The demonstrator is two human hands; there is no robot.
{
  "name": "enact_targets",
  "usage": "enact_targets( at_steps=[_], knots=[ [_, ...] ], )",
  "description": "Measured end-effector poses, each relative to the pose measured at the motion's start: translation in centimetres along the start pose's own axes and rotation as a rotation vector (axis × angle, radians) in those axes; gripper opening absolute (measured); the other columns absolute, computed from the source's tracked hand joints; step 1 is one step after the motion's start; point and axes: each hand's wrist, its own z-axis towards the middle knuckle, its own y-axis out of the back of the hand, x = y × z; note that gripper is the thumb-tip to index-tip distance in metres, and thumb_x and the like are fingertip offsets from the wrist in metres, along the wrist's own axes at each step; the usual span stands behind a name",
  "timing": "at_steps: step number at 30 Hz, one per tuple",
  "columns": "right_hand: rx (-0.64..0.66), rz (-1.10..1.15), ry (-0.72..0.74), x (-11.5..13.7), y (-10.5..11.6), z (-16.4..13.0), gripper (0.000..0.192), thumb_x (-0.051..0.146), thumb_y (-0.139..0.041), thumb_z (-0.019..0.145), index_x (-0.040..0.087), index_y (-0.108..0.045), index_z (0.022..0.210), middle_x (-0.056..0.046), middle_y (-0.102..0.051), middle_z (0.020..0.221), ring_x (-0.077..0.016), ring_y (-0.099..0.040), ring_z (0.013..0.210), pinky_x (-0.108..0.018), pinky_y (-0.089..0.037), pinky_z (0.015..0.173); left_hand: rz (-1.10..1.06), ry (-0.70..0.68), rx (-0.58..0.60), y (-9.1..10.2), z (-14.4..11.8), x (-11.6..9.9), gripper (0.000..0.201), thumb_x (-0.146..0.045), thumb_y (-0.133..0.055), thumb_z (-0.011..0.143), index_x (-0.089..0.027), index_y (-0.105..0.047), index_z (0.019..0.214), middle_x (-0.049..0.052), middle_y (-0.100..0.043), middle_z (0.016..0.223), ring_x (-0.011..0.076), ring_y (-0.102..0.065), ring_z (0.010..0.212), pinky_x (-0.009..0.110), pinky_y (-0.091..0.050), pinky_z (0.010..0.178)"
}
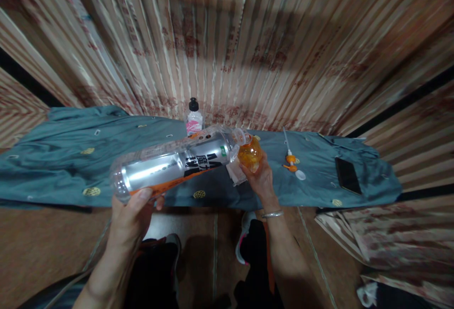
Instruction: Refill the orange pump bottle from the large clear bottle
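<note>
The left hand (pixel 136 212) wraps the base end of the large clear bottle (pixel 170 162), probably so its neck is free to meet the amber container (pixel 249 152), which the right hand (pixel 261 179) clasps at that bottle's mouth, presumably to line the two up (whether they touch is too blurred to tell). The black-capped bottle (pixel 194 119) stands behind the large clear bottle; the orange-collared pump (pixel 291 158) lies to its right on the teal cloth (pixel 308 194), perhaps for easy reach

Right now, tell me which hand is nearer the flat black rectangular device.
Right. The right hand, gripping the rounded amber container, is left of the device; the left hand, holding the clear plastic bottle, is farther left.
</note>
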Motion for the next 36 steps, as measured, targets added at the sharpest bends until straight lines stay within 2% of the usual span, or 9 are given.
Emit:
enact_targets(
  at_steps=[5, 10, 21, 29, 36],
  knots=[
    [0.009, -0.013, -0.003, -0.07, 0.03, 0.01, 0.068, 0.039, -0.073, 0.076, 0.018, -0.046, 0.136, -0.016, -0.069, 0.123, -0.0337, -0.069, 0.112, -0.055, -0.056, 0.095, -0.002, -0.007, 0.002, 0.02, 0.00, 0.07, 0.062, -0.037, -0.091, 0.047, -0.021, -0.072, 0.104, 0.002, -0.071, 0.065, 0.0169, -0.060, 0.048, 0.019, -0.038, 0.029],
    [0.003, -0.013, 0.009, 0.18, 0.10, -0.05, 0.064, 0.037, -0.072, 0.079, 0.020, -0.048, 0.135, -0.015, -0.069, 0.124, -0.0323, -0.069, 0.111, -0.051, -0.058, 0.092, 0.000, -0.010, 0.008, -0.02, -0.03, 0.05, 0.064, -0.037, -0.091, 0.048, -0.022, -0.071, 0.107, 0.001, -0.071, 0.067, 0.0163, -0.060, 0.048, 0.020, -0.039, 0.030],
    [0.007, -0.002, -0.006, 0.25, 0.07, 0.03, 0.063, 0.040, -0.071, 0.079, 0.020, -0.049, 0.134, -0.016, -0.070, 0.123, -0.0332, -0.069, 0.110, -0.052, -0.057, 0.093, -0.005, -0.020, 0.006, 0.00, 0.07, 0.16, 0.075, -0.038, -0.091, 0.047, -0.022, -0.067, 0.117, 0.000, -0.070, 0.066, 0.0164, -0.059, 0.048, 0.019, -0.037, 0.029],
    [0.001, -0.015, -0.018, 0.17, 0.04, 0.06, 0.068, 0.040, -0.073, 0.077, 0.018, -0.048, 0.136, -0.016, -0.068, 0.126, -0.0325, -0.068, 0.113, -0.051, -0.056, 0.096, -0.016, -0.008, 0.010, 0.17, 0.10, 0.24, 0.060, -0.037, -0.092, 0.047, -0.022, -0.073, 0.102, 0.001, -0.072, 0.068, 0.0162, -0.060, 0.048, 0.019, -0.040, 0.030],
    [0.006, -0.005, -0.012, 0.13, 0.07, 0.10, 0.068, 0.040, -0.074, 0.076, 0.017, -0.048, 0.135, -0.016, -0.069, 0.126, -0.0316, -0.068, 0.112, -0.047, -0.057, 0.094, -0.023, -0.022, 0.009, 0.13, 0.13, 0.33, 0.070, -0.038, -0.092, 0.047, -0.023, -0.069, 0.112, 0.000, -0.071, 0.067, 0.0156, -0.060, 0.048, 0.018, -0.038, 0.029]
  ],
)
